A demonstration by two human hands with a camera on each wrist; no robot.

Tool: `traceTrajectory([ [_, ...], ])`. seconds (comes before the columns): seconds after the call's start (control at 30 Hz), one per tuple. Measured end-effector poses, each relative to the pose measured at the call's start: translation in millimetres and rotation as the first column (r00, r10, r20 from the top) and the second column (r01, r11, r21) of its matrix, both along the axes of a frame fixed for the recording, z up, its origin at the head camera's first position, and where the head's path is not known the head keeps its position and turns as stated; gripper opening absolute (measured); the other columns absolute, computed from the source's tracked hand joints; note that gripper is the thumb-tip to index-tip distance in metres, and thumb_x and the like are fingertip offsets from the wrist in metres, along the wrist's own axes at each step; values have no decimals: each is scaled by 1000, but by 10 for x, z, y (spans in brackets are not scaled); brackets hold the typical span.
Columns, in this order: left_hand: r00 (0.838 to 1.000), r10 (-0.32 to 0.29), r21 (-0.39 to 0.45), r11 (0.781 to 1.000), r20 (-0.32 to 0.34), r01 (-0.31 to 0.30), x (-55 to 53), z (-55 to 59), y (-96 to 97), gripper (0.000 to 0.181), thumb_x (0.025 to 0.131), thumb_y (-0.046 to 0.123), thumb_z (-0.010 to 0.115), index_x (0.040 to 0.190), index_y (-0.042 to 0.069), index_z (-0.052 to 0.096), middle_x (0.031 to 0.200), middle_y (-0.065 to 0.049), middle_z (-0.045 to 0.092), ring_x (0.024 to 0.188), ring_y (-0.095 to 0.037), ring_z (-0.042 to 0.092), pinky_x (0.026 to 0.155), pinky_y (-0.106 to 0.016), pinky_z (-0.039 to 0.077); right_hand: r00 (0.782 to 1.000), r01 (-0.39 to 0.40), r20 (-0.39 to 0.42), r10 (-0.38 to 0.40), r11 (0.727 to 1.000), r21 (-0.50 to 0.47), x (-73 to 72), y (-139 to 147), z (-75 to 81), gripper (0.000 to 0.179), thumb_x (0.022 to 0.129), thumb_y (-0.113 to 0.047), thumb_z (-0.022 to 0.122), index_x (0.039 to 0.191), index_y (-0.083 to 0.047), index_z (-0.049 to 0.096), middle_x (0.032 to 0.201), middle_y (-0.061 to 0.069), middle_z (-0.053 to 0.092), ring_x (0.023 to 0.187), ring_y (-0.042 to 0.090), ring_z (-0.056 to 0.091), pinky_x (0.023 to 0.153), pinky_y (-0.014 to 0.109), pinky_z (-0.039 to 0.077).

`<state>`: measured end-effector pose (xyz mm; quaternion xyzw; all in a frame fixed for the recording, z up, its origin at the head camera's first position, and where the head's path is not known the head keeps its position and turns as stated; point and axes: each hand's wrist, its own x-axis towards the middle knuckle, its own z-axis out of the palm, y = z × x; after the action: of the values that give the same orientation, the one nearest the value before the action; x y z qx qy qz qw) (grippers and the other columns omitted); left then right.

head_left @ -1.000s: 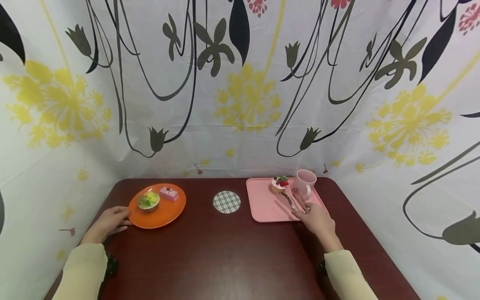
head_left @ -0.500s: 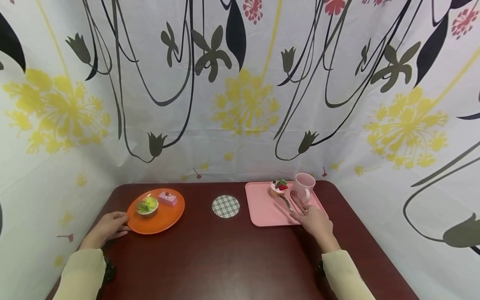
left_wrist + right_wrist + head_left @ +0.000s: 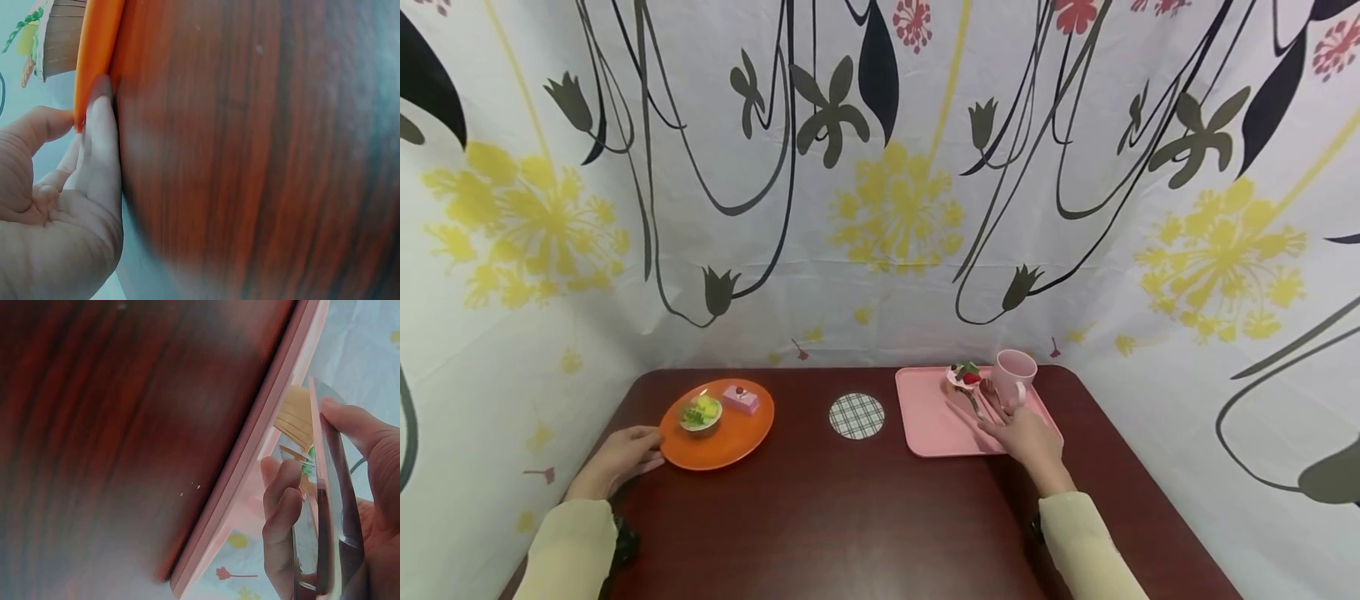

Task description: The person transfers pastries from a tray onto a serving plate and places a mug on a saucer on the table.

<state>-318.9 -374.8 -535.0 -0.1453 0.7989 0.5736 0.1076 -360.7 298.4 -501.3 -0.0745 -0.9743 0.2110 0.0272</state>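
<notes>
My left hand (image 3: 625, 454) pinches the near-left rim of an orange plate (image 3: 741, 435), thumb on top and fingers beneath, as the left wrist view shows. On the plate are a small cup of green and yellow food (image 3: 702, 414) and a pink cake slice (image 3: 741, 399). Metal tongs (image 3: 340, 512) are gripped by my right hand (image 3: 1032, 440) over a pink tray (image 3: 925, 429). Their arms are spread, with the tips close to a fruit-topped cupcake (image 3: 964, 377) on the tray. Whether they touch it, I cannot tell.
A pink mug (image 3: 1011, 371) stands at the tray's back right, close beside the tongs. Between plate and tray lies a round checked coaster (image 3: 857, 416). The dark wooden table (image 3: 835, 517) meets a patterned cloth (image 3: 820, 292) at its back edge.
My right hand and the tongs have moved slightly forward over the tray, nearer the cupcake. The left hand stays on the plate rim. The head view shifts a little.
</notes>
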Motion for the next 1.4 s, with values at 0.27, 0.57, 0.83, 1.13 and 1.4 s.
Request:
traceTrajectory([
  [0.27,1000,1,-23,1000,5,-1,-25,-33,-10,65,114,23,48,157,-21,28,138,-36,57,87,-4,70,83,-25,66,1000,8,-1,-8,999,-49,-66,-48,-13,52,91,-59,80,76,-13,61,66,1,49,69,24,54,57,37,37],
  [0.57,999,-32,-66,997,7,32,-6,-82,-50,65,116,25,45,158,-21,26,144,-40,52,92,-6,69,84,-27,66,1000,5,15,-4,998,-58,-144,-82,-34,52,92,-57,79,79,-10,62,67,2,51,69,25,54,56,37,37],
  [0.83,1000,-5,-48,999,14,6,-24,-88,-71,70,114,25,48,162,-18,21,144,-36,52,91,-6,70,84,-26,66,999,18,49,-15,997,-78,-223,-130,-21,54,92,-58,79,71,-15,54,65,-2,38,64,21,47,54,35,34],
  [1.13,1000,8,-43,999,3,-8,-56,-127,-68,65,111,23,49,158,-18,30,134,-31,62,90,-6,70,82,-25,66,998,19,65,-11,992,-125,-292,-147,-66,56,92,-60,78,69,-16,50,66,-3,35,66,21,46,55,36,33],
  [1.4,1000,20,-53,998,3,-20,-12,-72,-43,64,113,23,48,158,-18,30,131,-29,62,90,-7,70,82,-25,66,998,12,64,-4,991,-132,-355,-178,-101,57,93,-59,77,71,-14,50,69,-1,37,68,22,47,57,37,35],
])
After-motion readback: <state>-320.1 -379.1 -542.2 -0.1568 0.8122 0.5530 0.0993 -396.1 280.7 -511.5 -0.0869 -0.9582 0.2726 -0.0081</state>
